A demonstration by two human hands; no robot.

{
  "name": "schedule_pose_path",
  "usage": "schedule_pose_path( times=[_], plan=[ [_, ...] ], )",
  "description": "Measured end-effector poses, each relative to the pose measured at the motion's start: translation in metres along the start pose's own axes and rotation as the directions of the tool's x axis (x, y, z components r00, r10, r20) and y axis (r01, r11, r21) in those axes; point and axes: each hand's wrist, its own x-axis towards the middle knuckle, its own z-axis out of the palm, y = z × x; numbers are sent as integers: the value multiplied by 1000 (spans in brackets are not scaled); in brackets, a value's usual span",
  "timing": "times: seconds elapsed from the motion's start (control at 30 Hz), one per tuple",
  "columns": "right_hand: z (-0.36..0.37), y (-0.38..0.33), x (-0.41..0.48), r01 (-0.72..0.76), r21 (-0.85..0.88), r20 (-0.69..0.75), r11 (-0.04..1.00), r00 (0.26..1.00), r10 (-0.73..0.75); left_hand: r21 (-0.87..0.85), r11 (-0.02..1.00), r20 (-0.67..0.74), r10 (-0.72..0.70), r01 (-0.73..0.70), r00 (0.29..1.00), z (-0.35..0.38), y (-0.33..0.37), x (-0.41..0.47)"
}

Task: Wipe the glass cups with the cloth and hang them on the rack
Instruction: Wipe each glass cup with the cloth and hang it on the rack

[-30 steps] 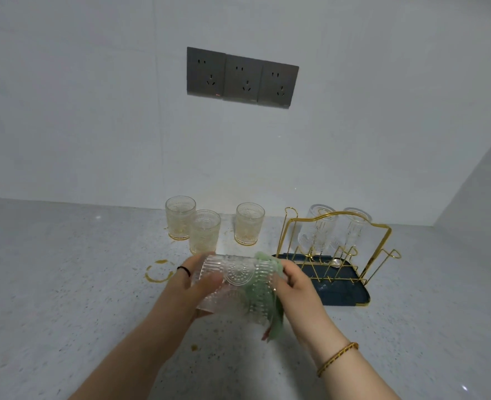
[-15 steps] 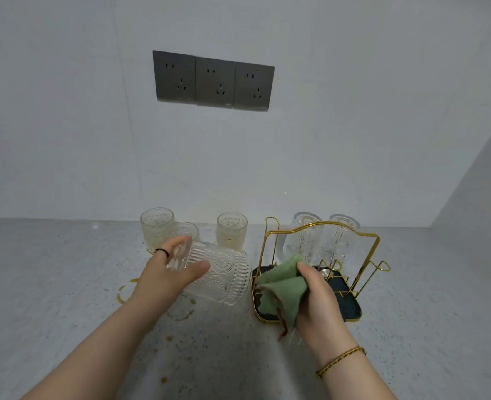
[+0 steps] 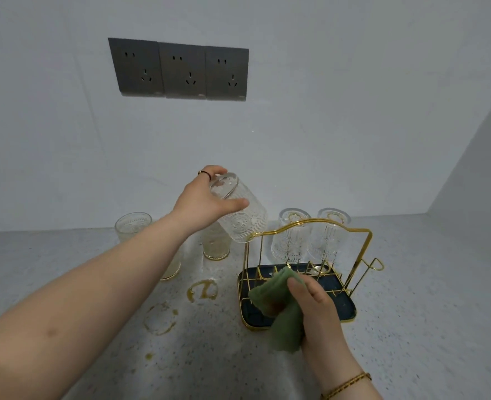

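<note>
Head view, the only one.

Left hand [image 3: 206,197] raised above the surface [image 3: 411,313], fingers and thumb curled round the base end of a glass cup [image 3: 243,217]. Dark ring [image 3: 205,173] on one finger. Cup off the surface, tilted, base up-left, mouth down-right. Mouth edge right at the left end of the top wire of the rack [image 3: 357,230]; touching or not, cannot tell. Not hung on a peg.

Right hand [image 3: 319,310] low and near the camera, closed on the green cloth [image 3: 279,310], thumb on top. Cloth bunched, loose end hanging below the hand, over the front left corner of the dark tray [image 3: 345,310]. Gold bracelet [image 3: 348,385] on that wrist.

Rack: gold wire, standing in the gold-rimmed tray, right of centre on the surface. Two cups hung mouth-down on its back pegs, side by side: left hung cup [image 3: 289,241], right hung cup [image 3: 329,241].

Three more cups upright on the surface, left of the rack near the wall:
- far left cup [image 3: 133,226]
- middle cup [image 3: 172,269], mostly hidden behind the left forearm
- yellowish cup [image 3: 215,246], just behind and below the held one

Yellow-brown ring stains [image 3: 202,290] on the speckled surface in front of those cups, plus a few small spots nearer the camera.

Triple grey socket panel [image 3: 181,69] on the wall above.
</note>
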Motion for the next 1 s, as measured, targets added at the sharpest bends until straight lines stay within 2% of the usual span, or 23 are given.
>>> schedule_pose_path(
  times=[0.2,0.33,0.4,0.53,0.83,1.0],
  plan=[
    [-8,1,0,-46,20,-17,999,999,46,40,999,81,32,-35,996,13,8,24],
    [-13,4,0,-43,25,-22,999,999,43,4,999,-15,50,-50,999,7,13,36],
    [-12,5,0,-49,33,-15,998,999,50,64,995,-39,74,-72,996,7,12,41],
    [-10,4,0,-52,41,-19,998,998,53,209,975,74,64,-78,995,20,1,42],
    [-9,-1,-1,-53,22,-20,998,998,54,326,929,359,51,-176,932,57,-26,39],
    [-8,0,-2,-29,-39,56,999,998,31,335,926,461,0,-174,887,63,-37,36]
  ],
)
